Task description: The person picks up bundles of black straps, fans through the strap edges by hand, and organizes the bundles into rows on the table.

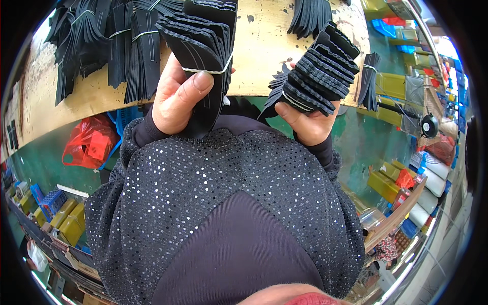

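Observation:
My left hand point(178, 99) grips a bundle of black cut strips point(201, 43), its thumb pressed near the white band tied round them. The upper ends of these strips fan out and have wavy edges. In my right hand point(307, 119) is a second bundle of black cut strips point(323, 73), also banded in white, with its scalloped ends spread in steps. My right fingers are mostly hidden behind it. Both bundles are held apart, over the near edge of the yellowish table point(256, 56).
More banded black bundles point(140, 56) lie at the table's left, another point(310, 18) at the far side and one point(369, 81) at the right edge. A red plastic bag point(91, 142) in a blue crate sits below left. Yellow bins point(389, 86) stand at right.

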A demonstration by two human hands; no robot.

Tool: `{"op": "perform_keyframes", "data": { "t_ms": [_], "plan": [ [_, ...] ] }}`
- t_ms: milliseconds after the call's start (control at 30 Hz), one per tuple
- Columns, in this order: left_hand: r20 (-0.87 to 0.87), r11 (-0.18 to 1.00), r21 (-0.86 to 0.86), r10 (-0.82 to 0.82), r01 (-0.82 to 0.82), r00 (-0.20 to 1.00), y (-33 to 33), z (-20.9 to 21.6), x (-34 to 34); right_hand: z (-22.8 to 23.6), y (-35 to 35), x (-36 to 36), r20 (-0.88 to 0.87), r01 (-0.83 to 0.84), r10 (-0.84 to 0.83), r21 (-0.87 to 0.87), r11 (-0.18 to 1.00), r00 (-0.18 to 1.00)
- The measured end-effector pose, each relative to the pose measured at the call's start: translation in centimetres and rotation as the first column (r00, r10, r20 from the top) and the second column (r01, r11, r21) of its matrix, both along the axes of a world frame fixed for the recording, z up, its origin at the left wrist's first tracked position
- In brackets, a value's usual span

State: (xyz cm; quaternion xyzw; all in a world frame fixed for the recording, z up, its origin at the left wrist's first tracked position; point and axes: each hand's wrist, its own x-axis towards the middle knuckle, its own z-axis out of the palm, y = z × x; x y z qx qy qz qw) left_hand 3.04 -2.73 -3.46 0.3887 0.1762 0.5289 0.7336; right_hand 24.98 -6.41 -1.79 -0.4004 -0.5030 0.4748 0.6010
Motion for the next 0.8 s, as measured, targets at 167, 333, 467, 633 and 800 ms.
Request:
{"op": "perform_keyframes", "data": {
  "t_ms": [167, 333, 467, 633, 800],
  "plan": [
    [-0.011, 1.0, 0.01, -0.009, 0.009, 1.0, 0.01, 0.07, 0.12, 0.1, 0.01, 0.0, 0.006, -0.002, 0.002, 0.029, 1.0, 1.0],
    [-0.014, 1.0, 0.009, -0.011, 0.011, 1.0, 0.15, -0.06, 0.08, 0.07, -0.02, 0.0, 0.017, 0.002, -0.002, 0.017, 1.0, 1.0],
    [-0.016, 1.0, 0.004, -0.013, 0.013, 1.0, 0.16, -0.18, 0.15, -0.16, -0.05, 0.17, 0.021, -0.004, 0.004, 0.029, 1.0, 1.0],
    [0.003, 1.0, -0.014, -0.004, 0.004, 1.0, 0.27, -0.12, 0.36, -0.22, 0.09, 0.32, 0.018, -0.012, 0.012, -0.004, 1.0, 1.0],
    [0.001, 0.999, -0.039, -0.006, 0.006, 1.0, 0.48, -0.13, 0.31, -0.27, 0.29, 0.42, 0.037, -0.018, 0.018, 0.006, 1.0, 0.999]
  ]
}}
